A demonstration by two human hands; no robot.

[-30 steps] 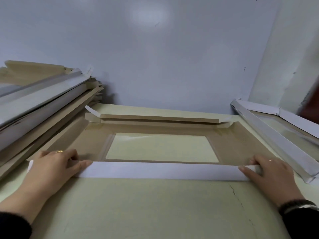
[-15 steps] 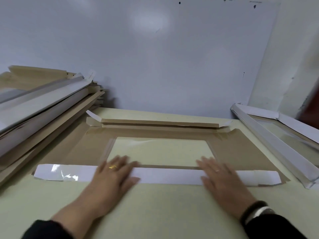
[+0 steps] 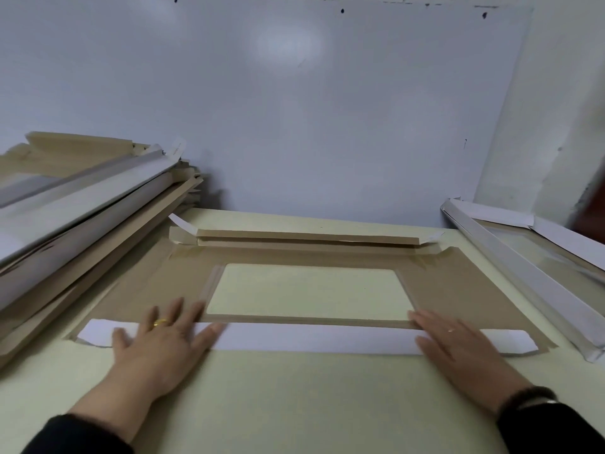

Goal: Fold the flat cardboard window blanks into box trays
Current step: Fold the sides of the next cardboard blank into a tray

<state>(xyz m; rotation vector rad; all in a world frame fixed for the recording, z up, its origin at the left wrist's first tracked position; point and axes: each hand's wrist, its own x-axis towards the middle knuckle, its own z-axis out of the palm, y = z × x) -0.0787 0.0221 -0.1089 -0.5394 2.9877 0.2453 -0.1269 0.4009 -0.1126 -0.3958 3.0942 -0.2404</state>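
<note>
The flat brown cardboard window blank (image 3: pixel 458 290) looks matt and slightly fibrous, its folded near flap (image 3: pixel 311 337) smooth white, faintly sheeny. Its rectangular window pane (image 3: pixel 307 290) seems clear plastic film, though glare is slight. The pale yellow-green tabletop (image 3: pixel 294 404) is smooth, matt.

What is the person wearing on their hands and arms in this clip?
Both arms have black sleeves. The left hand wears a gold ring on one finger. The right hand wears a thin pale ring, and a dark band with a lighter one beside it sits at that wrist.
</note>
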